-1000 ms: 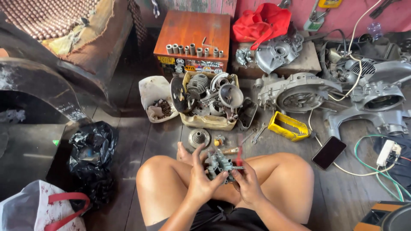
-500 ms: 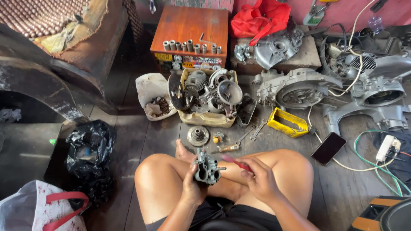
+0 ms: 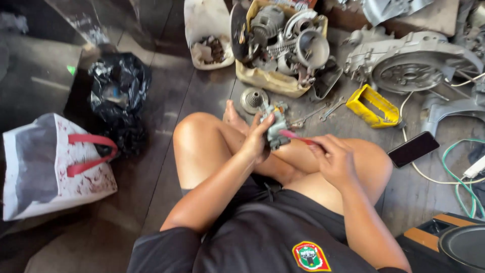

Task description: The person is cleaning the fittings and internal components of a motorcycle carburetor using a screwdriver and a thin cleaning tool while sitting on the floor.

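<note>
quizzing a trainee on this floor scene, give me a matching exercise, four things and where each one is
Things:
1. carburetor
2. red-handled screwdriver
3. black plastic bag
4. phone

Places:
A. on the floor beside the person's right knee
B. in the left hand
C. on the floor above the white bag with red handles
D. in the right hand, tip at the carburetor

Pairs: 1-B, 2-D, 3-C, 4-A

Dark plank floor (image 3: 166, 126) carries yellow tray (image 3: 373, 106), phone (image 3: 413, 149), black bag (image 3: 120, 96).
</note>
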